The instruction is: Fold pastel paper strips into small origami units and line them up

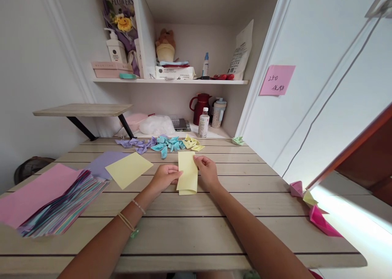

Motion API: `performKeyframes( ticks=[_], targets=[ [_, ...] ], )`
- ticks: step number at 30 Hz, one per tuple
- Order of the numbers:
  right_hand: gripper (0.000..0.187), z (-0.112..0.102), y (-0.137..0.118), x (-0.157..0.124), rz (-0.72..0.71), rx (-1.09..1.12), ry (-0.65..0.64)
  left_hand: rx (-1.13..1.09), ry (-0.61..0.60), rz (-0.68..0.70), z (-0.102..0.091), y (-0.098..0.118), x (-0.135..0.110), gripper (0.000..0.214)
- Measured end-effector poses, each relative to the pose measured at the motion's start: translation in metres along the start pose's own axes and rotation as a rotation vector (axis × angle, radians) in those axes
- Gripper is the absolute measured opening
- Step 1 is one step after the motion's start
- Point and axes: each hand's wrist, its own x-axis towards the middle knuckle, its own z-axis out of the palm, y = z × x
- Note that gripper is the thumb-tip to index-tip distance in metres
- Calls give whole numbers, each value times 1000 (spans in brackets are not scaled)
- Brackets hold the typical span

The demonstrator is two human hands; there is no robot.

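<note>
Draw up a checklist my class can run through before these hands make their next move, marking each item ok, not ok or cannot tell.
1. Left hand on the folded yellow paper: ok, at its left edge.
2. Right hand on it too: ok, at the right edge, near the far corner.
3. Layers even at the near end: not ok, they look offset.
4. Crease pressed sharp: cannot tell.
5. Loose yellow sheet apart from the folded one: ok, to its left.
</note>
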Motion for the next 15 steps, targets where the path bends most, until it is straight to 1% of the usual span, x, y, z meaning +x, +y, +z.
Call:
performKeyframes(
  ticks=[3,5,9,15],
  targets=[
    [31,2,-5,-2,34,96,-23,5,-35,-9,1,-2,-1,30],
    [31,1,-7,-3,51,98,-9,8,-39,-8,2,-5,0,30],
    [31,0,-9,-4,28,26,81,15,-28,-2,2,-10,2,32],
    [33,1,-8,-6,-83,8,248,15,-27,1,6,-7,0,34]
  ],
)
